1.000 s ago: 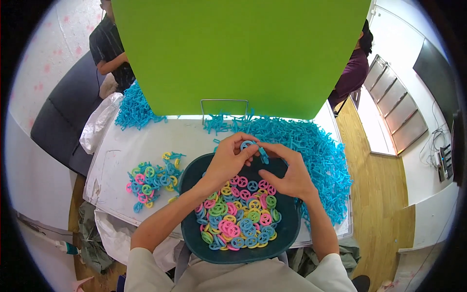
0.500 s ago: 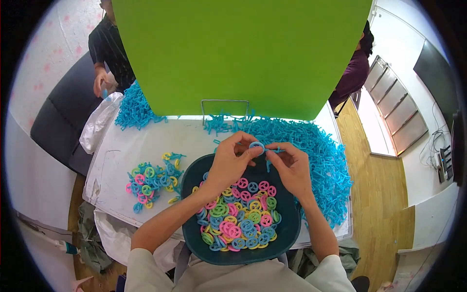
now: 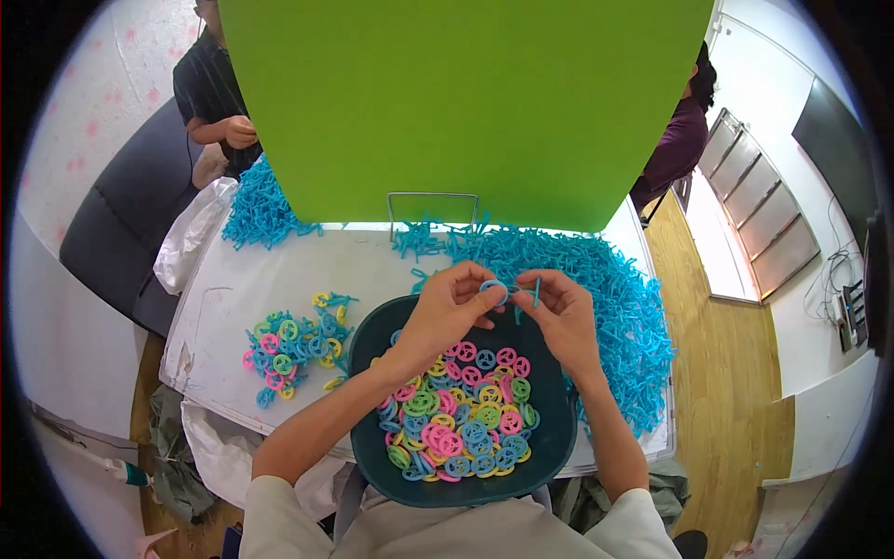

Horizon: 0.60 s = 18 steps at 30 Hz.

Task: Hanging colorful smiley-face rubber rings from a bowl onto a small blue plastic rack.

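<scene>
My left hand pinches a small blue plastic wheel above the far rim of a dark green tub. Just to its right, my right hand is closed on a thin blue plastic stick, which points upward between thumb and fingers. The two pieces are close together; whether they touch I cannot tell. Below my hands, the tub holds many small spoked wheels in pink, blue, yellow and green. A large heap of blue sticks lies beside and beyond my right hand.
Left of the tub lies a pile of wheels joined with blue sticks on the white table. A green board stands at the back, with a metal wire bracket before it. Another blue heap lies near a person; a second person is at right.
My right hand has turned its blue stick from lying sideways by the wheel to upright. My left hand stays nearly in place. The person at far left has raised a hand toward the board.
</scene>
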Available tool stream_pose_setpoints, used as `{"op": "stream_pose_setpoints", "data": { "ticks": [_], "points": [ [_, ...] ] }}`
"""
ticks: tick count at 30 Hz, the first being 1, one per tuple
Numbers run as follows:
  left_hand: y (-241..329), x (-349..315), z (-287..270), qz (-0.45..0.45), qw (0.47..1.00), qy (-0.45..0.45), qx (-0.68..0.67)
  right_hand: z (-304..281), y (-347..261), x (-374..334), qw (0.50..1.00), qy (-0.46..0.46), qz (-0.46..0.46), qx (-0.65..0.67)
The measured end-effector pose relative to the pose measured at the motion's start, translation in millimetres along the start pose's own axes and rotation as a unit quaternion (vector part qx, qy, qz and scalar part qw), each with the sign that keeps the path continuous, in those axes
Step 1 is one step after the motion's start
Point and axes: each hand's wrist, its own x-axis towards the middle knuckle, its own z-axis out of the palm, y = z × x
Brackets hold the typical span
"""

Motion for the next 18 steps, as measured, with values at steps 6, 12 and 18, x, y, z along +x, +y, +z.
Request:
{"op": "stream_pose_setpoints", "data": {
  "ticks": [6, 12, 18],
  "points": [
    [-2.0, 0.9, -4.5, 0.017, 0.999, 0.027, 0.02, 4.2, -4.0, -0.6, 0.999, -0.032, -0.014, -0.009],
    [-3.1, 0.7, -0.3, 0.004, 1.0, 0.012, 0.002, 0.6, 7.1, -1.3, 1.0, -0.011, -0.015, -0.006],
    [-4.4, -0.5, 2.0, 0.078, 0.989, 0.038, 0.122, 3.4, 1.4, -2.8, 0.997, -0.033, 0.002, -0.069]
  ]
}}
